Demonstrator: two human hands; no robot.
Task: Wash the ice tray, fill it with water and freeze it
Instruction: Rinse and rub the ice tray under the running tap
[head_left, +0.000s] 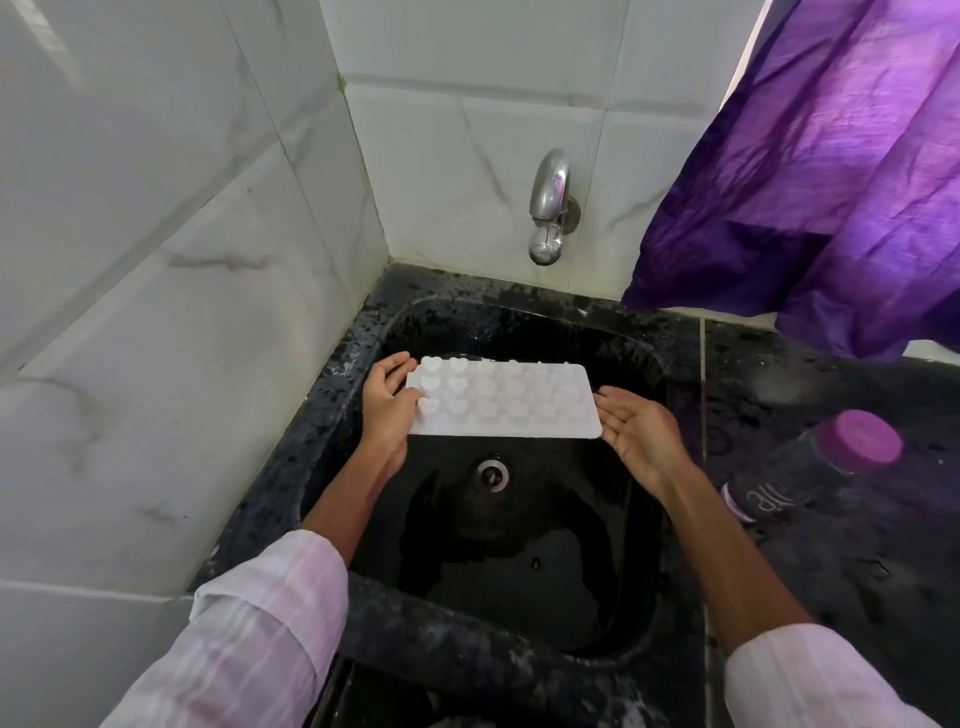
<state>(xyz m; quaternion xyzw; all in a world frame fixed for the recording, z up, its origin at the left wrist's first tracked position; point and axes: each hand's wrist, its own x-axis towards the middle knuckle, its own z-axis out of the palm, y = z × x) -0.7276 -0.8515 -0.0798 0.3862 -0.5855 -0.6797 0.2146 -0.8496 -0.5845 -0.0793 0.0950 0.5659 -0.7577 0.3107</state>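
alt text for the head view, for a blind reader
Two hands hold a white heart-mould ice tray over a black sink, below a steel tap. The left hand grips one end; the open right hand touches the other.

The single wide-angle head camera looks forward and steeply down from close above the sink (337, 374), facing the corner of the tiled wall (156, 208) and the tap (550, 197), with the ice tray (501, 400) near the frame's centre.
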